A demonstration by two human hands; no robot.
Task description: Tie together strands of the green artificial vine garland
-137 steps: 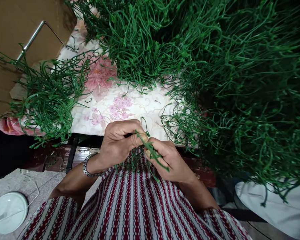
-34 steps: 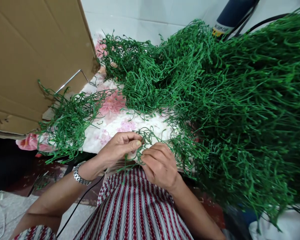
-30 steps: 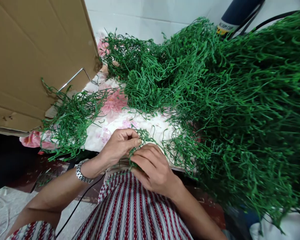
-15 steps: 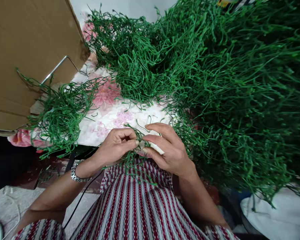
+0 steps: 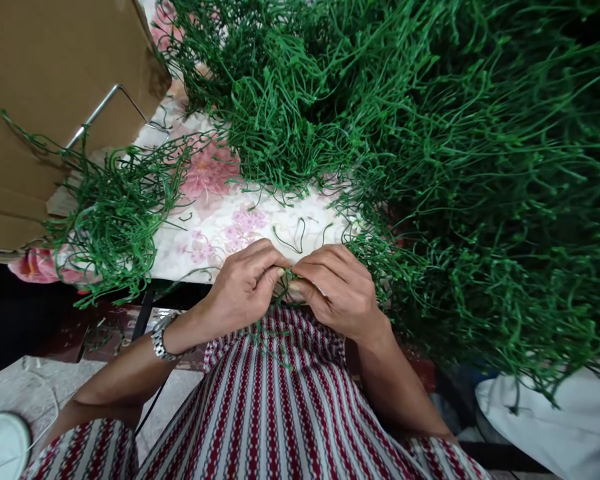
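Observation:
My left hand [image 5: 247, 283], with a metal watch on its wrist, pinches a thin green plastic stem [image 5: 284, 288] between thumb and forefinger. From the other side my right hand [image 5: 339, 291] closes thumb and fingers on the same stem, so the fingertips almost meet. Part of it hangs down in front of the striped clothing [image 5: 275, 393]. Just beyond my hands, a few loose stem pieces [image 5: 296, 241] lie on the flowered cloth [image 5: 195, 260]. The exact grip point is partly hidden by my fingers.
A huge heap of green stems [image 5: 405, 140] covers the back and right. A smaller heap [image 5: 123, 223] sits at the left, beside a bent metal rod [image 5: 96, 113] and a cardboard box [image 5: 65, 87]. A white round lid-like object [image 5: 3, 447] is low at the left; white fabric [image 5: 545, 420] lies low right.
My right hand has closed its spread fingers onto the stem and moved nearer my left hand. The left fingers have turned inward. The view has tipped slightly downward.

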